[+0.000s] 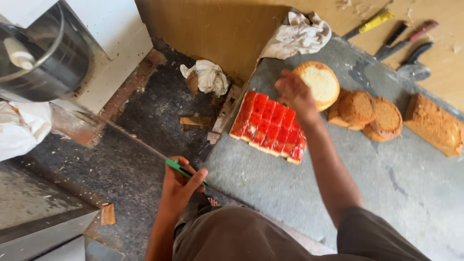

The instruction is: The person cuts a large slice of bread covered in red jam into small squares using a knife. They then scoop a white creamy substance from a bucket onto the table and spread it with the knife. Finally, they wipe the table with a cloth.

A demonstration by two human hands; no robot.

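One head-worn camera looks steeply down, fairly near, somewhat blurred, over the grey counter [386, 193].

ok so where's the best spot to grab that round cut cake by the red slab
Probably by its brown outer edge, fingers on opposite sides, coming from above: the round cake lies tilted with its pale cut face up. The right hand already covers its left edge.

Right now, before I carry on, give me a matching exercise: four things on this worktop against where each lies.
Things:
1. red-glazed cut cake slab
2. round pale sponge layer
3. crumpled white cloth
4. green-handled long knife

Places:
A. in the left hand
B. top edge of the grey slab
C. under the right hand
D. right of the right hand

Pairs: 1-C, 2-D, 3-B, 4-A
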